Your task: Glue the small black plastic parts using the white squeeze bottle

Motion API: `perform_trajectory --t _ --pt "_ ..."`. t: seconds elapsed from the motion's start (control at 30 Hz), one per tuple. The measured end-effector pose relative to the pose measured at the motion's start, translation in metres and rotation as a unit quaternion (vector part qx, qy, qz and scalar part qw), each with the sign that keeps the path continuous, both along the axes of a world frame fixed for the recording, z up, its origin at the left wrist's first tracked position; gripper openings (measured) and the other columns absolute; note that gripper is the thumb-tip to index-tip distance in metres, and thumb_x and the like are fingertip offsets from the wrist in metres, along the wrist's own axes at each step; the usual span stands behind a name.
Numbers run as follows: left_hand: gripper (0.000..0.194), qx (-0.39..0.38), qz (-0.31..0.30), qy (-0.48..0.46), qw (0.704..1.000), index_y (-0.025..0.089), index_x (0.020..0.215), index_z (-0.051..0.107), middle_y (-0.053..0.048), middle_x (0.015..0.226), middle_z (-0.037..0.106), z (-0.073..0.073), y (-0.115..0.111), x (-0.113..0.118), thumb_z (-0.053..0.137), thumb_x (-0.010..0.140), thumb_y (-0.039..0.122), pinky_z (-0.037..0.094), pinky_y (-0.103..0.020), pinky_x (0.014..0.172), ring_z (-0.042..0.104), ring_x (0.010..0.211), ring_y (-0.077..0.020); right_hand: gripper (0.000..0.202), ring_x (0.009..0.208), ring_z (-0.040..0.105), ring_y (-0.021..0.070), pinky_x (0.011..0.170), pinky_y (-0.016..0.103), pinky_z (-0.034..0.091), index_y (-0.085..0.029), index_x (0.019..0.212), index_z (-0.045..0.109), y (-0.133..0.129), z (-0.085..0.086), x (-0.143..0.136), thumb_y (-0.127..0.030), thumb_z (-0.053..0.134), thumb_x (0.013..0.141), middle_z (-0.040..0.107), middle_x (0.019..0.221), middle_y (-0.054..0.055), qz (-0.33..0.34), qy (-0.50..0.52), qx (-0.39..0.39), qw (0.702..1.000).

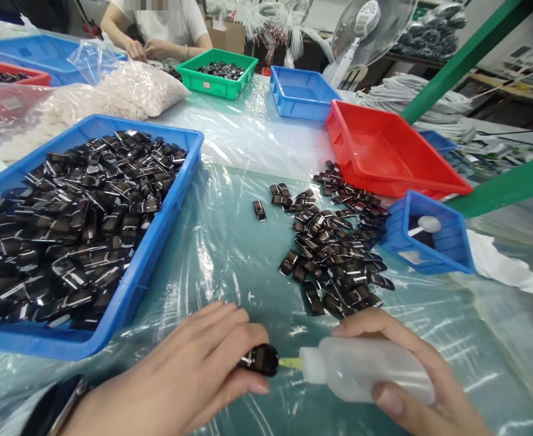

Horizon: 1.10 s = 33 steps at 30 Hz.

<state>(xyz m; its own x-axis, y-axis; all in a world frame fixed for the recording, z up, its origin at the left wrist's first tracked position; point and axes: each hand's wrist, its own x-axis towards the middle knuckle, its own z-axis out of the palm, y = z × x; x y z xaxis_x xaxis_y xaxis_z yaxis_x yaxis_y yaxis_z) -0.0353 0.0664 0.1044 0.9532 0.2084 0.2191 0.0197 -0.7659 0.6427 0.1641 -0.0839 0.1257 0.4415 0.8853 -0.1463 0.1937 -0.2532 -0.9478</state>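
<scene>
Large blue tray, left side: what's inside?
The large blue tray holds a heap of glossy black pieces. They cover its base, so whatever lies beneath the top layer can't be seen.

1. Left hand (189, 363) grips a black part (265, 360).
2. Right hand (416, 369) holds a bottle (357, 366), its yellow tip (291, 363) at the part's end.
3. Blue tray (155, 255) of similar parts (80, 224) at left.
4. Loose pile (330, 242) near a red bin (380, 145).
</scene>
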Motion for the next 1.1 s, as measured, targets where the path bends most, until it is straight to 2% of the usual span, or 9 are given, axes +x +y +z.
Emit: perform_trajectory --t 0.17,0.4,0.53,0.67,0.83,0.9,0.97,1.03,1.1 --pt "0.025 0.001 0.008 -0.018 1.000 0.017 0.108 0.046 -0.002 0.083 0.058 0.000 0.001 0.000 0.031 0.104 0.037 0.044 -0.028 0.067 0.055 0.072 -0.0163 0.035 0.055 0.058 0.0137 0.048 0.020 0.045 -0.036 0.089 0.066 0.002 -0.003 0.003 -0.067 0.064 0.072 0.066 0.069 -0.004 0.005 0.022 -0.014 1.000" --pt "0.025 0.000 0.021 -0.019 1.000 0.017 0.108 0.047 -0.002 0.083 0.059 0.000 0.000 0.001 0.034 0.103 0.038 0.046 -0.028 0.069 0.057 0.072 -0.0169 0.038 0.055 0.059 0.0148 0.047 0.021 0.046 -0.033 0.088 0.067 0.002 -0.005 0.004 -0.065 0.068 0.069 0.067 0.070 -0.002 -0.003 0.049 -0.025 0.999" --pt "0.026 0.010 0.024 0.006 1.000 0.018 0.109 0.046 -0.002 0.085 0.061 0.003 0.000 0.000 0.032 0.103 0.038 0.046 -0.027 0.065 0.059 0.074 -0.0170 0.037 0.054 0.058 0.0149 0.046 0.021 0.045 -0.034 0.089 0.067 0.002 -0.006 0.005 -0.065 0.067 0.070 0.067 0.070 -0.002 0.003 0.029 -0.025 0.999" --pt "0.027 0.016 0.027 -0.007 0.999 0.018 0.108 0.046 -0.001 0.082 0.061 0.003 0.001 0.001 0.030 0.104 0.038 0.046 -0.027 0.065 0.058 0.069 -0.0162 0.036 0.053 0.057 0.0156 0.044 0.022 0.045 -0.035 0.089 0.067 0.003 -0.006 0.004 -0.067 0.063 0.072 0.066 0.068 -0.002 0.006 0.009 -0.022 1.000" --pt "0.025 0.043 0.025 -0.006 0.999 0.016 0.109 0.047 -0.002 0.083 0.060 0.000 0.002 0.001 0.032 0.104 0.036 0.044 -0.029 0.064 0.056 0.070 -0.0170 0.038 0.051 0.057 0.0153 0.044 0.022 0.046 -0.032 0.088 0.068 0.005 -0.005 0.003 -0.066 0.064 0.072 0.066 0.067 -0.001 -0.003 -0.008 -0.016 1.000" --pt "0.025 0.060 0.058 -0.012 0.996 0.016 0.109 0.048 -0.003 0.083 0.060 -0.001 0.004 0.000 0.032 0.104 0.035 0.041 -0.030 0.064 0.055 0.070 -0.0178 0.036 0.051 0.057 0.0136 0.044 0.020 0.046 -0.031 0.086 0.068 0.005 -0.007 0.008 -0.065 0.064 0.073 0.066 0.067 -0.002 -0.012 -0.014 -0.016 1.000" --pt "0.025 0.049 0.129 -0.004 0.990 0.018 0.109 0.049 -0.003 0.087 0.060 -0.001 0.007 -0.001 0.032 0.104 0.035 0.040 -0.032 0.067 0.054 0.073 -0.0193 0.033 0.055 0.061 0.0127 0.049 0.018 0.049 -0.032 0.094 0.068 0.005 -0.010 0.014 -0.061 0.061 0.079 0.069 0.073 -0.002 -0.027 -0.016 -0.017 0.999" --pt "0.025 0.008 0.207 0.002 0.978 0.020 0.108 0.050 -0.004 0.092 0.060 0.000 0.010 -0.001 0.031 0.104 0.034 0.040 -0.033 0.072 0.055 0.080 -0.0209 0.034 0.074 0.069 0.0150 0.063 0.019 0.055 -0.033 0.108 0.066 0.008 -0.016 0.018 -0.055 0.059 0.084 0.074 0.093 0.000 -0.032 -0.022 -0.010 0.999" --pt "0.027 -0.073 0.257 0.009 0.964 0.022 0.104 0.053 -0.003 0.089 0.059 0.001 0.011 0.001 0.030 0.104 0.035 0.040 -0.032 0.074 0.055 0.083 -0.0204 0.036 0.097 0.069 0.0195 0.081 0.025 0.055 -0.030 0.118 0.062 0.014 -0.022 0.018 -0.048 0.060 0.087 0.071 0.115 0.004 -0.021 -0.033 0.013 0.999"
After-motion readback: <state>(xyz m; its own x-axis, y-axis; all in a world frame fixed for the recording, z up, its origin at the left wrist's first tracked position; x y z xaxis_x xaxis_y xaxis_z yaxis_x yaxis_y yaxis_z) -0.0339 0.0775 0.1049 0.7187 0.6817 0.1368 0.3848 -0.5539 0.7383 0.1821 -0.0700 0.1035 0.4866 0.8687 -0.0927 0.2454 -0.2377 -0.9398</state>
